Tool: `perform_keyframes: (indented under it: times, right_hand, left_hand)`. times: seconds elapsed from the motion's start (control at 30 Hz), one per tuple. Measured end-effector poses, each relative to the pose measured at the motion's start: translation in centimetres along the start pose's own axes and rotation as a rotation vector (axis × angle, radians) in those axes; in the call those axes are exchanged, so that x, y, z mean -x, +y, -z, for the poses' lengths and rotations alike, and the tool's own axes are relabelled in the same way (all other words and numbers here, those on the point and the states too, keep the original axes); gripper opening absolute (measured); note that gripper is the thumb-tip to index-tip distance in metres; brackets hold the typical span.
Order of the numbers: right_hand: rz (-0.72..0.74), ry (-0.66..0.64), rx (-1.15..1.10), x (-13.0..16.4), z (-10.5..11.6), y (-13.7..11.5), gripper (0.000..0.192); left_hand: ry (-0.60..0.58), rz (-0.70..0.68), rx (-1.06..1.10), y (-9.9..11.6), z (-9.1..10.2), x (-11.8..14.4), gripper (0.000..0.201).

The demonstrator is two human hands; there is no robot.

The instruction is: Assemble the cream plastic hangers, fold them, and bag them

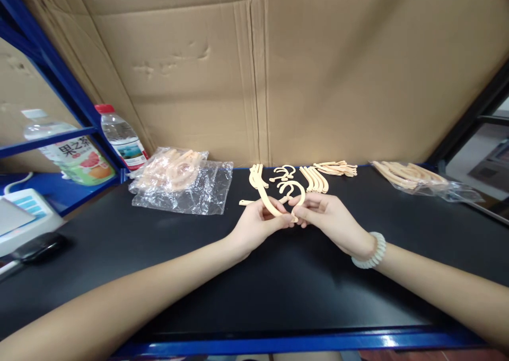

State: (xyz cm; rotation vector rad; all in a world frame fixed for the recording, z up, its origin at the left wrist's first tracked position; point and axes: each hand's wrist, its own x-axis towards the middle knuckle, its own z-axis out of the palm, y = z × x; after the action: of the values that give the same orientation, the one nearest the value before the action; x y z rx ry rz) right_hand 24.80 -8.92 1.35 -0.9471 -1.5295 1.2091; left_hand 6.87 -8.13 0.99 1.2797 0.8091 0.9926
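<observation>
Head view, the only one. The person is standing at a black worktop point(278, 276) backed by cardboard sheeting point(318, 75) and is holding two beige plastic parts together just above the surface, at mid-table. The left hand point(258, 224) is pinching a long curved arm piece point(265, 201) between thumb and fingers, closed on its lower end so that the free end is angling up and away. The right hand point(324, 217), with a pale bead bracelet point(371, 251) on its wrist, is gripping a hook piece point(296, 192), its fingers closed near the foot of the hook. The two ends are meeting between the thumbs, apparently being lined up for joining, though the joint itself is hidden by the fingers.

Behind the hands, loose stock is lying sorted by shape, which is keeping each kind within easy reach: a row of curved arms point(256, 174), a few hooks point(283, 173), another batch of curved arms point(315, 179) and a small heap of short bars point(336, 168). An opened clear bag of the same parts point(178, 178) is lying to the left, and another bag point(413, 178) to the right.

At far left, on blue shelving point(59, 133), two drink bottles point(121, 135) are standing well apart from the work.
</observation>
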Motion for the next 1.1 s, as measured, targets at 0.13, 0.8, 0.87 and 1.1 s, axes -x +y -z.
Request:
perform_keyframes:
  times: [0.13, 0.8, 0.87, 1.1]
  right_hand:
    - [0.145, 0.187, 0.076, -2.0, 3.2, -0.1, 0.031]
    - [0.363, 0.182, 0.387, -5.5, 8.3, -0.4, 0.021]
    - [0.288, 0.184, 0.071, -4.4, 7.6, -1.4, 0.021]
    - [0.134, 0.117, -0.314, -1.5, 4.1, -2.3, 0.015]
  left_hand:
    - [0.051, 0.016, 0.052, -0.1, 0.1, -0.1, 0.027]
    - [0.061, 0.036, 0.116, -0.2, 0.5, -0.3, 0.031]
    - [0.062, 0.028, 0.109, -0.3, 0.5, -0.4, 0.031]
    - [0.067, 0.015, 0.087, -0.3, 0.5, -0.3, 0.030]
